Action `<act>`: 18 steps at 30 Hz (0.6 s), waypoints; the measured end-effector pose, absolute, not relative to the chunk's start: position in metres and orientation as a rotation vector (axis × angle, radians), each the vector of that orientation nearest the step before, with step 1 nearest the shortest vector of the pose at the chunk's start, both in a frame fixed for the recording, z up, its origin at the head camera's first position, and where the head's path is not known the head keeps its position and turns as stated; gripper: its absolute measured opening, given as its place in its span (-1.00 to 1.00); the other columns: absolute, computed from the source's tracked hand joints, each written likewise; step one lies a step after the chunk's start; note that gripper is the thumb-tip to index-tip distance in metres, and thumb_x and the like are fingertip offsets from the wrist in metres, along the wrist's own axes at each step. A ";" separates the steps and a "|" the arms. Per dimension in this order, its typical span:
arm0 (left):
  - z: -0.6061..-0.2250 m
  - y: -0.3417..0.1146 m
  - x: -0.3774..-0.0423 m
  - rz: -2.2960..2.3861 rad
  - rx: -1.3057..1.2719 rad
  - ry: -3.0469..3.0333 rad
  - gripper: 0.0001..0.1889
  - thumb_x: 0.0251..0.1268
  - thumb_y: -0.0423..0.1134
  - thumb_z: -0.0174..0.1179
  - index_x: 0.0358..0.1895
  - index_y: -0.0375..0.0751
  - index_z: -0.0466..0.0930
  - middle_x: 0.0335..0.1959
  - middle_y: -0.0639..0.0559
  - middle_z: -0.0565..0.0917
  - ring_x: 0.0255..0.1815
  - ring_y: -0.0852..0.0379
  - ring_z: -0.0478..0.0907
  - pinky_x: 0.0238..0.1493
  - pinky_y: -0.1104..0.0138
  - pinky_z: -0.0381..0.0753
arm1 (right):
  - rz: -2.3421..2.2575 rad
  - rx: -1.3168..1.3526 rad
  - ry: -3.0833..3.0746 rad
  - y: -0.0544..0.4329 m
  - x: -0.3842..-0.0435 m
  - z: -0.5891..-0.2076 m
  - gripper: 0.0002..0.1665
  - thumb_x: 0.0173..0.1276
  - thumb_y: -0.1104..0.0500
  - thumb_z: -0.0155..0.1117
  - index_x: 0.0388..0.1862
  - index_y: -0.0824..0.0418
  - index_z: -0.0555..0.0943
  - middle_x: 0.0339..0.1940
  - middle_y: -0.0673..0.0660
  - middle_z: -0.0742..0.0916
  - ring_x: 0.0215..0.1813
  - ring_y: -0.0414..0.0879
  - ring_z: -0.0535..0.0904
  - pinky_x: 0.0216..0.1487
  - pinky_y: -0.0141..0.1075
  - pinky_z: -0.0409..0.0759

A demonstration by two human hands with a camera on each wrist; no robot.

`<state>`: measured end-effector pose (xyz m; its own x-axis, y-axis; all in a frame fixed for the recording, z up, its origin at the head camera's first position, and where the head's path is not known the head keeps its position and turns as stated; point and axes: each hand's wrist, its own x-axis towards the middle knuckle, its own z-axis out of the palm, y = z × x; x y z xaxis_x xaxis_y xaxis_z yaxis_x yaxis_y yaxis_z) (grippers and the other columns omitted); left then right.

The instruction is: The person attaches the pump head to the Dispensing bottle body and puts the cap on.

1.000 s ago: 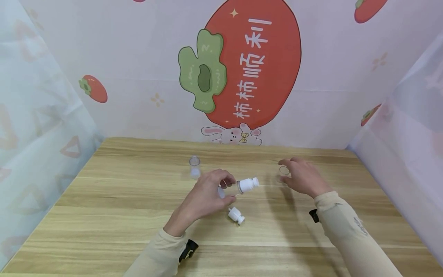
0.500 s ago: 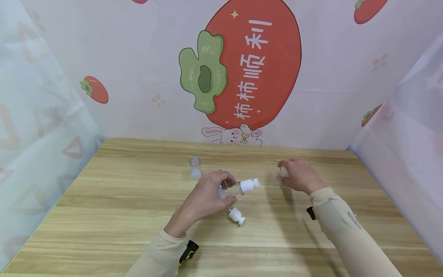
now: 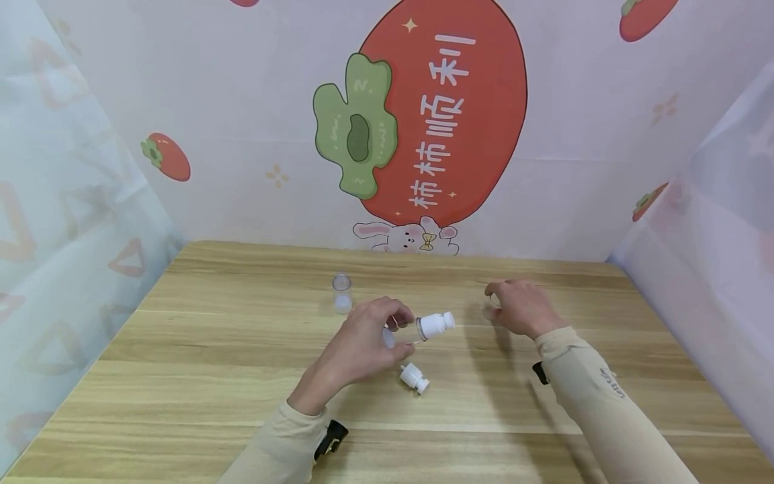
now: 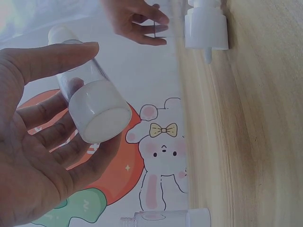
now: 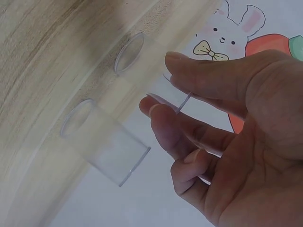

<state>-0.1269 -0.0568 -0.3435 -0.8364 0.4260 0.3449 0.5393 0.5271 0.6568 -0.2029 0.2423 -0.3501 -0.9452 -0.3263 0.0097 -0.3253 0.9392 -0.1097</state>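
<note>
My left hand [image 3: 365, 343] grips a clear bottle [image 4: 90, 85] between thumb and fingers, tilted, with its thick whitish base facing the left wrist camera. A white pump top [image 3: 437, 325] sits on the bottle's neck and points right. On the right, my right hand [image 3: 523, 308] has thumb and fingertips around a clear cylindrical cap [image 5: 177, 101], pinching its sides near the tabletop. Beside it stands a second clear cap [image 5: 106, 144], very faint in the head view. Below the left hand lies a loose white pump top [image 3: 414, 378].
Another clear bottle [image 3: 342, 294], without a pump, stands behind the left hand. All of it is on a wooden table [image 3: 211, 376], closed in by a printed back cloth [image 3: 242, 202] and pale side cloths.
My right hand has shifted slightly left, and its thumb and fingers have drawn closer around the clear cap. The left hand and its bottle stay almost still.
</note>
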 end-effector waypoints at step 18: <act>-0.345 -0.058 -0.127 -1.216 -0.828 -2.598 -0.67 -0.05 -0.33 0.57 -0.18 -0.14 0.68 -0.28 0.13 0.66 -0.28 0.22 0.57 -0.18 0.32 0.58 | -0.303 -0.484 3.070 0.245 -0.193 -0.336 -0.58 0.32 0.28 0.39 0.17 0.25 0.64 -0.03 0.29 0.74 0.00 0.22 0.68 -0.07 0.15 0.61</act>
